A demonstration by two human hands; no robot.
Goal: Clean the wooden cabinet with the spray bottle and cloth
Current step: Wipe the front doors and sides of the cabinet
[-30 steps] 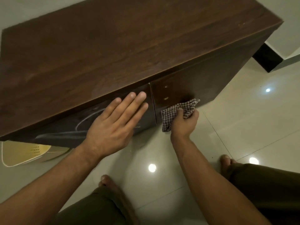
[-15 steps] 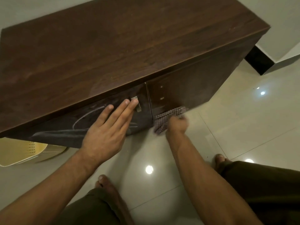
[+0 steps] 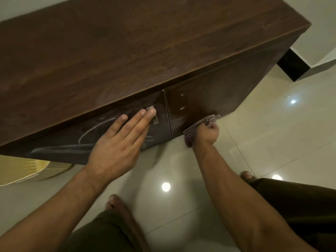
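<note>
A dark wooden cabinet [image 3: 127, 51] fills the upper part of the head view, seen from above. My left hand [image 3: 118, 148] lies flat and open on its left door, fingertips touching the metal handle [image 3: 152, 114]. Pale scribble marks [image 3: 94, 131] show on that door. A checked cloth [image 3: 198, 128] is bunched in my right hand [image 3: 205, 135], pressed against the lower edge of the right door [image 3: 209, 100]. No spray bottle is in view.
Glossy pale floor tiles [image 3: 272, 142] spread in front of the cabinet. A yellow plastic object [image 3: 23, 170] lies at the cabinet's lower left. A black skirting corner [image 3: 292, 66] sits at the right. My bare feet [image 3: 118, 204] and knees are below.
My right hand has wiped the cloth down the right door to its bottom edge. My left hand slid lower on the left door, uncovering the handle.
</note>
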